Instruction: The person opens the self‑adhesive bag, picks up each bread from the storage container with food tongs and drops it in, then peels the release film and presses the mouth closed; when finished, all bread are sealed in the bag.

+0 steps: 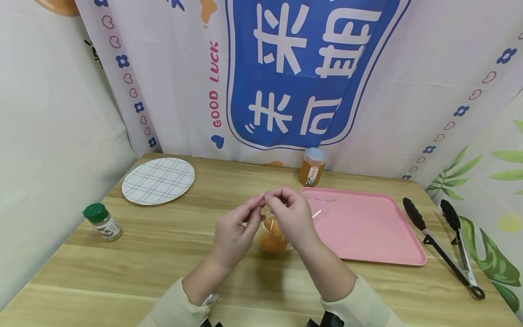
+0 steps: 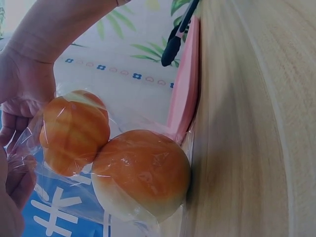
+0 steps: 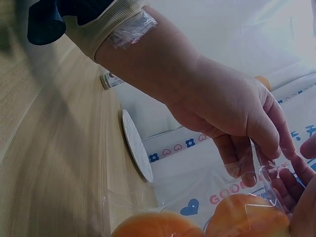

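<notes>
Over the middle of the table, a clear plastic bag (image 2: 30, 140) hangs from both hands, its mouth gathered between their fingertips. My left hand (image 1: 234, 230) pinches the bag's top edge from the left. Close against it, my right hand (image 1: 295, 222) pinches the same edge between thumb and curled fingers. Inside the bag are two golden-brown breads: a smooth round bun (image 2: 142, 173) at the bottom and a lumpy bun (image 2: 74, 132) above it. In the head view, the right hand partly hides the breads.
Right of the bag lies a pink tray (image 1: 367, 227), with black-tipped tongs (image 1: 445, 259) beyond it. An amber jar (image 1: 313, 168) stands behind the tray. A checked white plate (image 1: 158, 180) and a green-capped shaker (image 1: 103, 222) are at left. A curtain (image 1: 180, 113) backs the wooden table (image 1: 135, 277).
</notes>
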`<state>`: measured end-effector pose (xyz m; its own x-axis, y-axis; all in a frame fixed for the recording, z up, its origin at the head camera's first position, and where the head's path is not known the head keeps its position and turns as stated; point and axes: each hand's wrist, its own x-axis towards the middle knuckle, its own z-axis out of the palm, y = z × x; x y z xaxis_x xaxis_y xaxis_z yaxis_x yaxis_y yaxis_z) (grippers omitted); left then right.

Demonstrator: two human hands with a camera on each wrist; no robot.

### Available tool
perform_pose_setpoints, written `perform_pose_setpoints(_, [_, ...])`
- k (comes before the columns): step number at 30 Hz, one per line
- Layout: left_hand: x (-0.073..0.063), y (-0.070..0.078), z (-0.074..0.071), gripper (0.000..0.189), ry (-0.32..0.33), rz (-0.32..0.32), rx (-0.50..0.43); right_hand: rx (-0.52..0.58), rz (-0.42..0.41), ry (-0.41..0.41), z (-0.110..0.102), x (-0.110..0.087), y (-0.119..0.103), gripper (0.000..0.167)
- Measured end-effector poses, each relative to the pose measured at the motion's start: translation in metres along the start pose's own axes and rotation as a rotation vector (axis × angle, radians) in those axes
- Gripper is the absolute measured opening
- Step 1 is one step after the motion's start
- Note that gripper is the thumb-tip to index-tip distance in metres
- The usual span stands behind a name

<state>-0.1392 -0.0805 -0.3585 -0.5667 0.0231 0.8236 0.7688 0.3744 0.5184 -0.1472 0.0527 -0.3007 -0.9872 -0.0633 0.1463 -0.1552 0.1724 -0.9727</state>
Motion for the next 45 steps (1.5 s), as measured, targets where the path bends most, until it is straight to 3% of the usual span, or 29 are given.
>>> perform_pose_setpoints(14, [0.0, 0.0, -0.001, 0.027, -0.006, 0.032, 0.052, 0.043, 0.029, 0.018, 0.0, 0.0, -0.003, 0.013])
perform_pose_setpoints(20, [0.001, 0.001, -0.001, 0.027, 0.01, 0.008, 0.019, 0.008, -0.019, 0.022, 0.0, 0.001, -0.001, 0.012])
perform_pose_setpoints(31, [0.008, 0.001, -0.005, 0.013, 0.066, -0.01, 0.05, -0.061, -0.119, 0.004, -0.001, -0.001, 0.004, 0.01])
perform_pose_setpoints(45, [0.011, 0.01, -0.001, 0.01, 0.089, -0.304, -0.272, -0.172, -0.265, 0.019, -0.007, 0.0, 0.009, 0.006])
